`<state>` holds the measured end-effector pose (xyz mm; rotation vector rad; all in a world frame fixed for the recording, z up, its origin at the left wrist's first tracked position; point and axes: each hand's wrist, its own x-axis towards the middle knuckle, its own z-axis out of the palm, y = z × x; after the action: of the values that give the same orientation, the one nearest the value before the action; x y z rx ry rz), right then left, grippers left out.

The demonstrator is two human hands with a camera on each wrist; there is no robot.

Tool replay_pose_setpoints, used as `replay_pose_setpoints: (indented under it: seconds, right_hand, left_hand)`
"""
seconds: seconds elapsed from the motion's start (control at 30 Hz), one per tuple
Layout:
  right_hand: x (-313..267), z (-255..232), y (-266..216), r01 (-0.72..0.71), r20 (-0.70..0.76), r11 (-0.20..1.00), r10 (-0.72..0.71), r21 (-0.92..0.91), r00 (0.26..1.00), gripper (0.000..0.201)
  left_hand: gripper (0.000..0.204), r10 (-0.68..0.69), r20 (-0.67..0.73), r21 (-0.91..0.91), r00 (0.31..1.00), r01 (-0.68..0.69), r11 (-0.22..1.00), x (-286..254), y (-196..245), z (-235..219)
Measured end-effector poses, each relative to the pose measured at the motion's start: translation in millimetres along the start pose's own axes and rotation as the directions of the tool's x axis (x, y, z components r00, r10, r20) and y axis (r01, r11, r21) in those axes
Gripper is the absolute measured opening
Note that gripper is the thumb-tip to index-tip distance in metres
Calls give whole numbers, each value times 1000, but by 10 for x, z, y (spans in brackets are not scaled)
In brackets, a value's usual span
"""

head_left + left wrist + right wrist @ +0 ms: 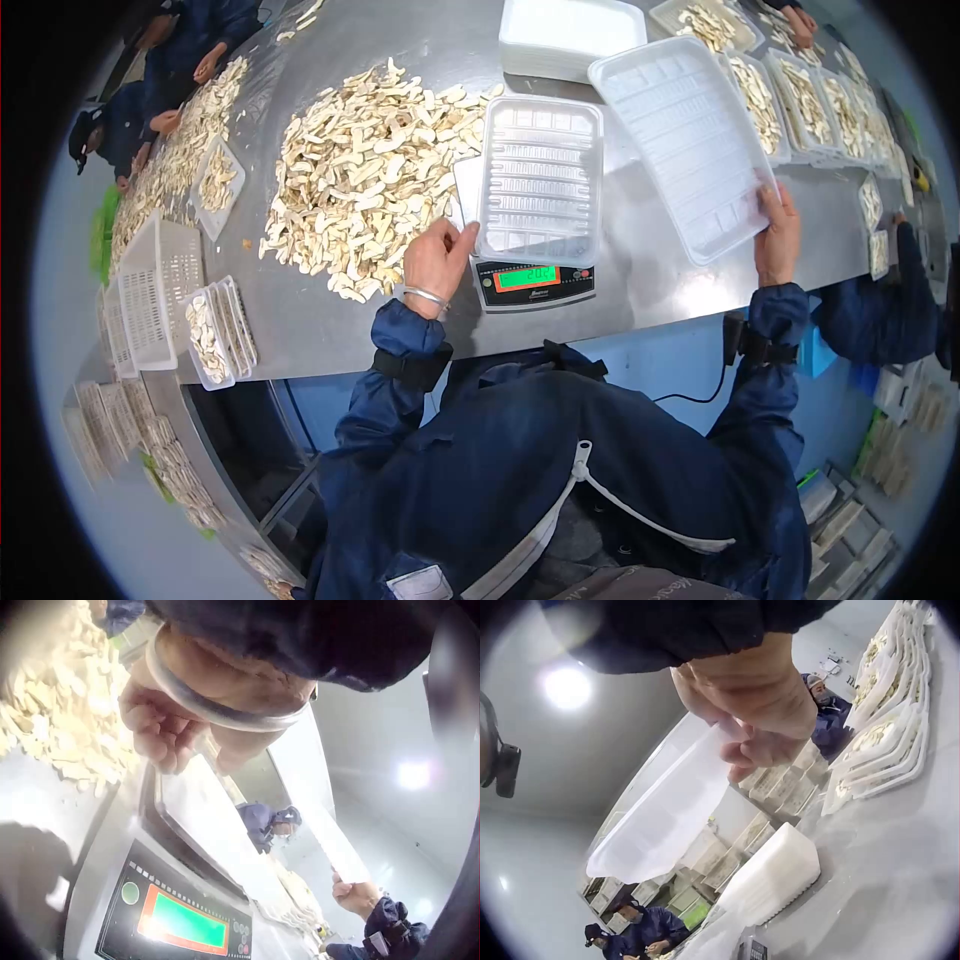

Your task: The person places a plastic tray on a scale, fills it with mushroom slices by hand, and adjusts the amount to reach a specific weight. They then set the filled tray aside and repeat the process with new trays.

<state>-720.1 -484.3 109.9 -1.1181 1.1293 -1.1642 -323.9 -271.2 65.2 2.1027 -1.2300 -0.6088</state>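
Observation:
An empty clear plastic tray [541, 180] sits on a digital scale [535, 284] with a lit green display. My left hand [436, 266] is at the tray's near left edge, thumb and curled fingers pinching its rim. In the left wrist view the left hand [176, 731] has its fingertips right at that edge, above the scale [176, 907]. My right hand [778, 238] grips a second empty tray [685, 145] by its near right edge. This tray is tilted and raised, as the right wrist view shows of the held tray [664, 802].
A heap of pale slices, like mushroom slices [370, 170], lies left of the scale. Stacked empty trays [572, 40] stand behind it. Filled trays [800, 105] line the right side. A white basket [160, 290] is at the left. Other people [190, 60] work around the table.

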Motion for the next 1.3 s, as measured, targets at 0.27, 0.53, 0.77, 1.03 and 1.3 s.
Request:
replay_pose_setpoints:
  seconds: [0.27, 0.53, 0.77, 1.03, 1.3]
  right_hand:
    - [120, 455, -33, -20, 106, 999, 23, -28, 994, 33]
    - [559, 1314, 131, 55, 495, 939, 129, -341, 859, 28]
    - [861, 1924, 455, 222, 720, 834, 266, -505, 641, 29]
    - [701, 1481, 418, 363, 485, 662, 2, -656, 875, 43]
    - [-845, 1008, 1242, -50, 510, 854, 355, -518, 783, 51]
  left_hand:
    - [37, -203, 174, -394, 964, 257, 882, -171, -134, 249]
    - [31, -286, 158, -644, 945, 317, 696, -429, -189, 379]
    - [27, -364, 124, -693, 923, 343, 634, -424, -97, 427]
    - [35, -347, 228, -649, 910, 408, 643, -669, -243, 238]
    - [45, -520, 189, -579, 833, 522, 626, -1080, -753, -99]
